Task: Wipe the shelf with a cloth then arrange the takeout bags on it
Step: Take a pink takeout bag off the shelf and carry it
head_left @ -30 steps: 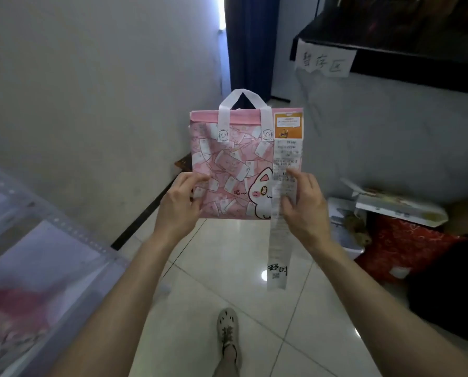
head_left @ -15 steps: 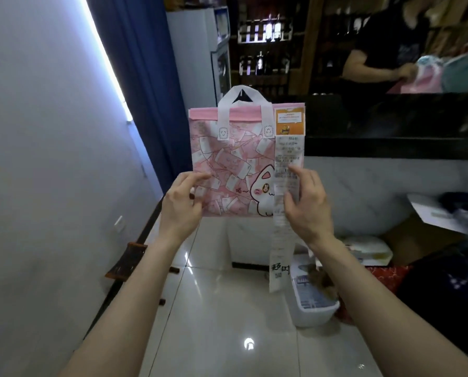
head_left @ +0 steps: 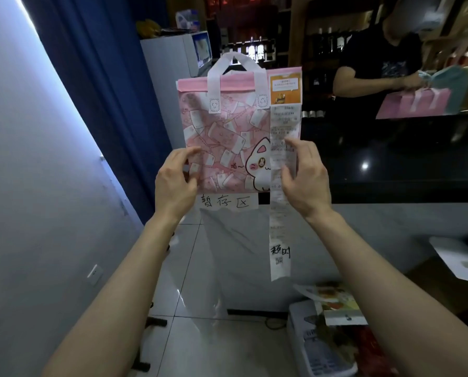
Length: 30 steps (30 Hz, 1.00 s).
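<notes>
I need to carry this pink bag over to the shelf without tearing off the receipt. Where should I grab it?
Probably take the white handle loops from above with one hand. They stand clear above the pink bag, while the long receipt hangs down its right edge under the right hand. The left hand can steady the bare left edge.

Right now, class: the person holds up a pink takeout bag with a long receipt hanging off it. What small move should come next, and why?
Probably set the pink bag down on the dark counter behind it: both the left hand and right hand hold it just above the counter's edge, and the receipt dangles free.
</notes>
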Motion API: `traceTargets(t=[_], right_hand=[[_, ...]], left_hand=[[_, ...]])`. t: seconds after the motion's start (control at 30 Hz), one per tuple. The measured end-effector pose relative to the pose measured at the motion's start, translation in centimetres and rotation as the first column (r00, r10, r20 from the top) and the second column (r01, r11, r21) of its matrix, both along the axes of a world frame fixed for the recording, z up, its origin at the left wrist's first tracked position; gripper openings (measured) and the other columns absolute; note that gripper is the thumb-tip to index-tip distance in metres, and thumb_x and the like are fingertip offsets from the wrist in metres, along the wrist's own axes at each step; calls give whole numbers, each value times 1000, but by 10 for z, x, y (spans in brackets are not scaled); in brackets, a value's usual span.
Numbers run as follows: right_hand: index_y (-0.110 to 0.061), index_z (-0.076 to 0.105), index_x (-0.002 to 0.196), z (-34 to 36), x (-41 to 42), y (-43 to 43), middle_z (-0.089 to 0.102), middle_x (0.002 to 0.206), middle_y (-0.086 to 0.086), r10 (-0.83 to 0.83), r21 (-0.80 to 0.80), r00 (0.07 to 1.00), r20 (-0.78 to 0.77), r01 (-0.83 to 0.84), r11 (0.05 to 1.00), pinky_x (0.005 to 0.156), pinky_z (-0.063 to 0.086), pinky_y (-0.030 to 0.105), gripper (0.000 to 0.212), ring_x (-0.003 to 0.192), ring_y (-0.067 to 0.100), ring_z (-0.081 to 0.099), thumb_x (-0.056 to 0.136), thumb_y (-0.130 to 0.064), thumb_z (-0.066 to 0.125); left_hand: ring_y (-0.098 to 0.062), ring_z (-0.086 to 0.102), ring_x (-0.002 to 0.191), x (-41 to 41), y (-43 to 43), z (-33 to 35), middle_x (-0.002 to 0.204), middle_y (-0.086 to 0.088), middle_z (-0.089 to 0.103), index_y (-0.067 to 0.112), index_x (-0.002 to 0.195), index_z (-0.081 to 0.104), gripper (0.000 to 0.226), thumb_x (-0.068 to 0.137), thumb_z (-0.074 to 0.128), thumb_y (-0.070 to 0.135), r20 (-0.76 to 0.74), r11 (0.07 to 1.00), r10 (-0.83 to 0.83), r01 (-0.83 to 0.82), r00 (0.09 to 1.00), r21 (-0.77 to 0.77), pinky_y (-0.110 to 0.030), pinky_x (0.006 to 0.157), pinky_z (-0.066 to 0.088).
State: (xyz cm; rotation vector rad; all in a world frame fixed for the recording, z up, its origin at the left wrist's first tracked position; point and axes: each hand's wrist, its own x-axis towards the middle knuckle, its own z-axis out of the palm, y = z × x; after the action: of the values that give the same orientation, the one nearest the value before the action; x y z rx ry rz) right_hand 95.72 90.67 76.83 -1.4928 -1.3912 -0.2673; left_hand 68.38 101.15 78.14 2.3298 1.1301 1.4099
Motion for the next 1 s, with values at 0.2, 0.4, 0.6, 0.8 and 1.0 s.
traceTargets(t=[0.2, 0.4, 0.6, 0.8, 1.0], right_hand=[[-19, 49, 148, 2, 16, 67, 54, 139, 0, 19, -3, 1000, -11, -19, 1000, 102, 50, 19, 58, 122, 12, 59, 95, -2, 64], [-26, 44, 150, -43, 20, 106, 48, 140, -6, 16, -125, 998, -61, -23, 992, 88, 63, 30, 57, 110, 14, 65, 100, -4, 61], [-45, 35, 154, -83, 19, 113, 47, 134, -10, 44, -230, 988, -146, -77, 970, 75, 66, 42, 65, 98, 19, 68, 103, -11, 58], [-48, 34, 154, -86, 18, 112, 46, 133, -7, 11, -236, 991, -135, -42, 971, 73, 66, 33, 65, 96, 14, 66, 103, -19, 61], [-50, 35, 157, -82, 21, 99, 47, 133, -5, -21, -208, 996, -84, 3, 978, 72, 57, 17, 67, 91, 8, 62, 102, -33, 68]], left_hand=[[-8, 68, 112, 20, 60, -1, 135, 14, 66, 30, 137, 67, 67, 85, 69, -12, 25, 998, 39, -37, 999, -52, -29, 95, 62], [-10, 67, 115, 30, 102, -40, 132, 19, 63, 36, 135, 64, 72, 85, 66, -14, -22, 985, 63, -66, 998, -160, -39, 102, 61], [-5, 65, 104, 34, 119, -73, 123, 21, 65, 41, 121, 63, 64, 86, 71, -11, -34, 966, 54, -61, 998, -252, -37, 92, 61], [-8, 65, 111, 34, 125, -73, 123, 20, 63, 39, 119, 63, 67, 84, 61, -18, -28, 966, 42, -48, 999, -254, -40, 94, 61], [-12, 68, 105, 24, 126, -77, 127, 17, 59, 38, 121, 68, 65, 88, 66, -17, 30, 968, 25, -17, 999, -252, -37, 92, 63]])
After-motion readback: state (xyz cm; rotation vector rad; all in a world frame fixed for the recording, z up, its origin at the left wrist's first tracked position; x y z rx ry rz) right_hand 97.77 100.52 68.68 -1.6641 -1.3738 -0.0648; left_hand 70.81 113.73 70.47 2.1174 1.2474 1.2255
